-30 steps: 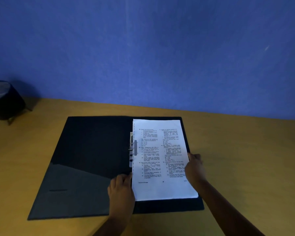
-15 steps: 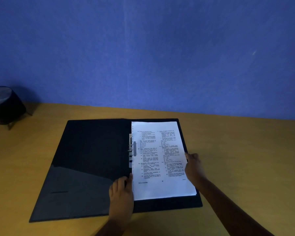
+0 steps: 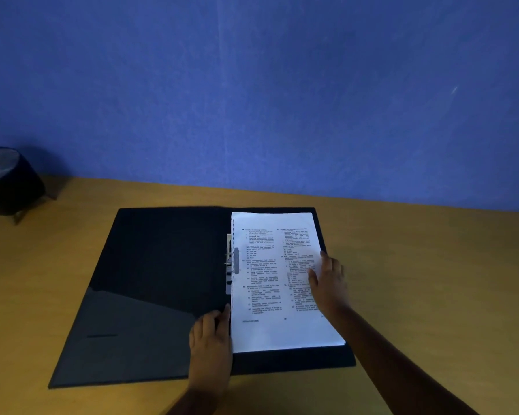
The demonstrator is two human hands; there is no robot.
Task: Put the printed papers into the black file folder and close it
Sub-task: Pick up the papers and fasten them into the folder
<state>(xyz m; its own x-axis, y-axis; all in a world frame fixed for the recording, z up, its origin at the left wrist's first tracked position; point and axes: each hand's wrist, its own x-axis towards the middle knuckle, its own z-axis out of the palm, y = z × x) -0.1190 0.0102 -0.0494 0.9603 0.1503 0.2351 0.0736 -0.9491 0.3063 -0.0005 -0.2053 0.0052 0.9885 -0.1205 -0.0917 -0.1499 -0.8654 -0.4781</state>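
The black file folder (image 3: 150, 289) lies wide open and flat on the wooden table. The white printed papers (image 3: 270, 283) rest on its right half, their punched left edge along the metal clip (image 3: 232, 262) at the spine. My left hand (image 3: 212, 339) lies on the folder near the spine, fingertips against the papers' lower left edge. My right hand (image 3: 328, 283) rests flat on the papers' right side, fingers spread. Neither hand grips anything.
A dark round object (image 3: 8, 181) on small legs stands at the far left of the table (image 3: 432, 280), by the blue wall (image 3: 258, 85). Bare tabletop lies to the right of the folder and in front of it.
My right hand has slid up and inward from the papers' right edge onto the page. The left hand has barely moved. The papers stay in place.
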